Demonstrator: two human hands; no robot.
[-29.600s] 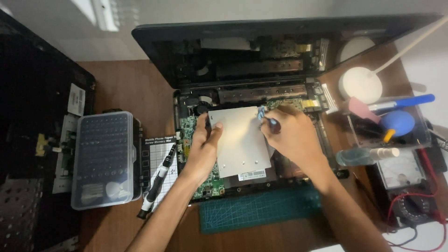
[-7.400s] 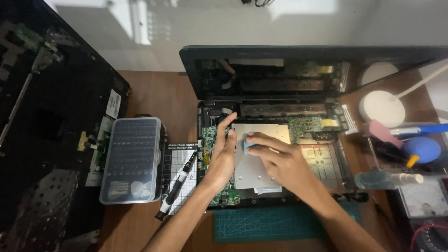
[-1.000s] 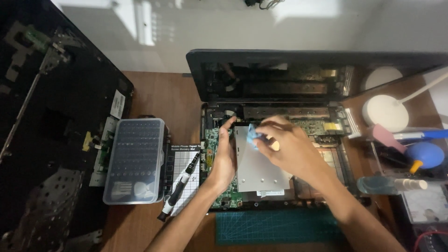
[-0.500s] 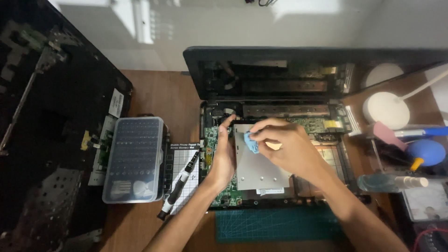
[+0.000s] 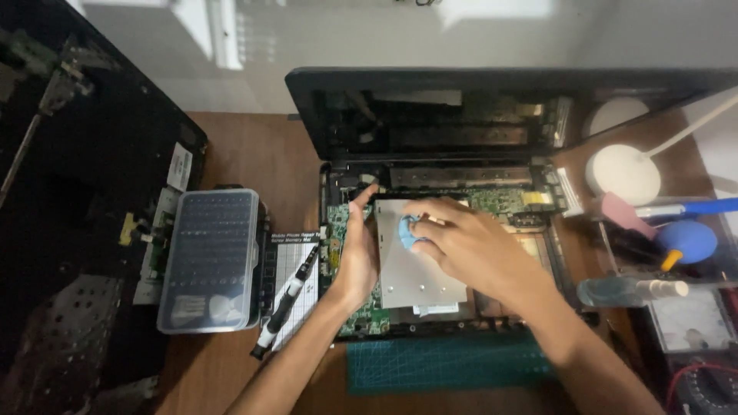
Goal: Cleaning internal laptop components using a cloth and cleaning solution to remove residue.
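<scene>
Small blue cloth (image 5: pixel 408 231) sits on the silver metal plate (image 5: pixel 415 269) inside the opened laptop chassis (image 5: pixel 446 192), near the plate's upper left. Right hand (image 5: pixel 469 246) pinches the cloth, fingers curled down onto the plate. Left hand (image 5: pixel 357 253) lies flat and open along the plate's left edge, over the green circuit board (image 5: pixel 346 307). Left of the laptop: black screwdriver (image 5: pixel 286 300) on a white sheet, then clear bit case (image 5: pixel 211 257). Green cutting mat (image 5: pixel 446 365) in front.
</scene>
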